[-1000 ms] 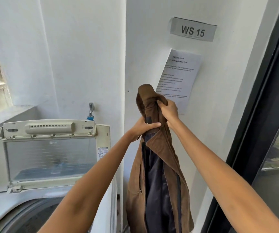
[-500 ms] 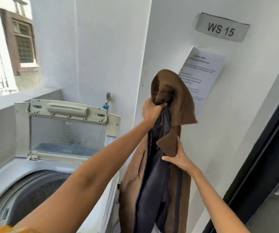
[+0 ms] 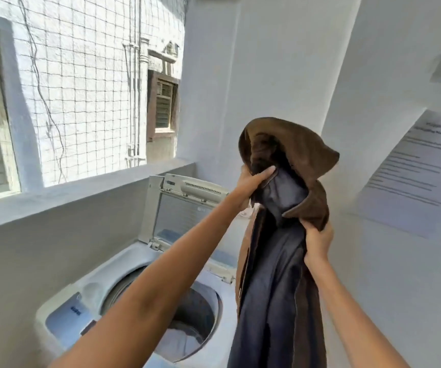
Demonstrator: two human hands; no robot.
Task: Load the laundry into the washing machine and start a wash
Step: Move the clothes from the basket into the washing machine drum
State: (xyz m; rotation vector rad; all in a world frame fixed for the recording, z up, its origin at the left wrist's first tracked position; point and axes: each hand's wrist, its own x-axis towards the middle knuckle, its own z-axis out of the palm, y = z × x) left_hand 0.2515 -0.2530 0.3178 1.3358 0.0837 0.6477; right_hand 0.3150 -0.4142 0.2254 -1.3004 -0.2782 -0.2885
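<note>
A brown jacket (image 3: 309, 158) with a dark blue lining hangs upright in front of me, to the right of the washing machine. My left hand (image 3: 251, 181) grips it near the collar at the top. My right hand (image 3: 317, 243) holds the lapel lower down. The white top-loading washing machine (image 3: 123, 264) stands below and to the left with its lid (image 3: 184, 208) raised. Inside its drum (image 3: 187, 330) lies some pale blue and white laundry.
A grey wall and a ledge (image 3: 81, 192) run along the machine's left side under a netted opening. A printed notice (image 3: 421, 171) hangs on the white wall at right. The machine's control panel (image 3: 68, 317) faces me at lower left.
The view has swung left and down, so the drum now shows. The jacket has moved left toward the machine. My right hand, at the collar a second ago, now grips the lapel.
</note>
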